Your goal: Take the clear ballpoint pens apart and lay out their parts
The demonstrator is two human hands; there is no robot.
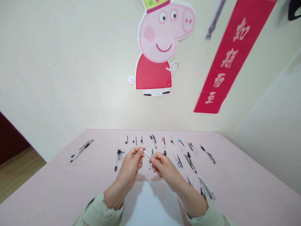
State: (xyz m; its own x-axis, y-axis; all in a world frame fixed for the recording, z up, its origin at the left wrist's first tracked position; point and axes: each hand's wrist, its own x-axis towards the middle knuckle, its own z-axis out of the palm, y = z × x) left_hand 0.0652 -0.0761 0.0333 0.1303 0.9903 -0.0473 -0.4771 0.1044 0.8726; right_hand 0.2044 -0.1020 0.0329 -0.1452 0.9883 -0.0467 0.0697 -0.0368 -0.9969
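A short white pen part (147, 154), perhaps a barrel, is held up between my two hands over the table. My left hand (133, 161) pinches its left end with thumb and fingertips. At the other end, the thumb and forefinger of my right hand (164, 166) are closed on it. Whether it is one piece or two joined ones cannot be made out. Behind my fingers, a pale pen piece (150, 159) lies on the table, partly hidden. A white sheet (152, 204) lies below my wrists.
Pens and pen parts lie in small groups on the pink table (54, 185). Two pens (82, 150) lie at the left, a black-capped piece (117, 160) near my left hand, dark pens (208, 153) at the right. Behind stands a wall with a pig cutout (154, 72).
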